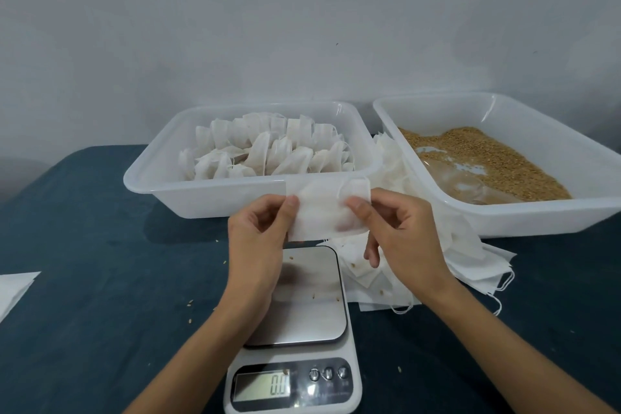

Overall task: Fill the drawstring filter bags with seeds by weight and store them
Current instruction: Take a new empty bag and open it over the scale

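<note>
Both hands, left (258,232) and right (400,228), pinching one empty filter bag (324,208) between them above scale (302,306)

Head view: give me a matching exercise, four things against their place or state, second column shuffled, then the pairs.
Things:
1. empty filter bag
2. filled bags
3. loose seeds
4. scale display

Places or states:
A. in the right-hand tray
B. reads zero
C. pinched between both hands, left hand and right hand, above the scale platform
D. packed in the left-hand tray

Pairs: 1-C, 2-D, 3-A, 4-B
</note>
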